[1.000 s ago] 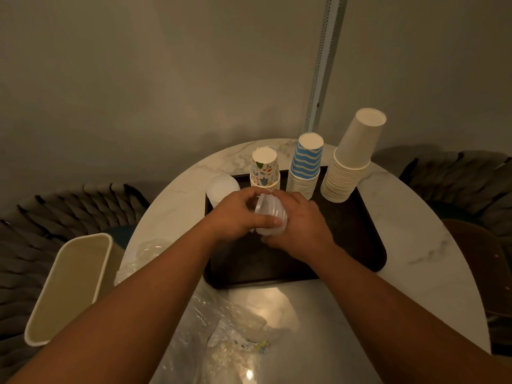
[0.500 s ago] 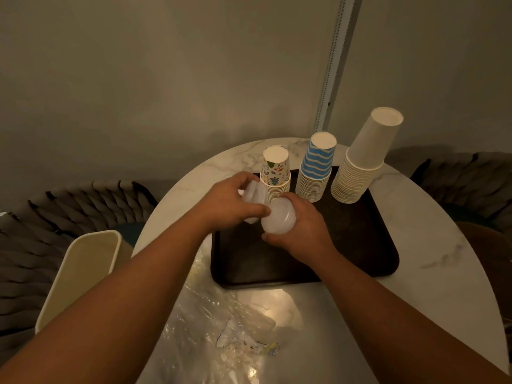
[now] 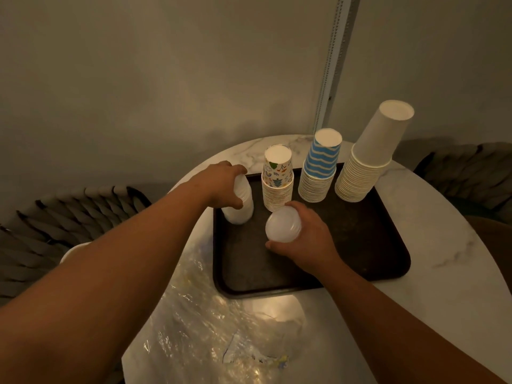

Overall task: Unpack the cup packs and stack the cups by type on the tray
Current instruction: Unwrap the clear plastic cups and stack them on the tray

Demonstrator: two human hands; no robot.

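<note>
A dark tray (image 3: 360, 245) lies on the round marble table (image 3: 443, 245). Along its far edge stand three upside-down stacks: patterned cups (image 3: 278, 181), blue-striped cups (image 3: 320, 167) and plain white paper cups (image 3: 368, 159). My left hand (image 3: 221, 184) grips a stack of clear plastic cups (image 3: 241, 209) at the tray's far left corner. My right hand (image 3: 307, 239) holds a second bunch of clear plastic cups (image 3: 282, 224) over the tray, its round end facing me.
Crumpled clear plastic wrap (image 3: 210, 328) lies on the table's near side. A cream bin (image 3: 69, 253) sits low at the left, mostly hidden by my left arm. Dark woven chairs (image 3: 55, 223) flank the table on both sides. A wall stands right behind.
My hands have parted. The left hand carried its clear cups to the tray's far left corner; the right stayed over the tray with the other bunch.
</note>
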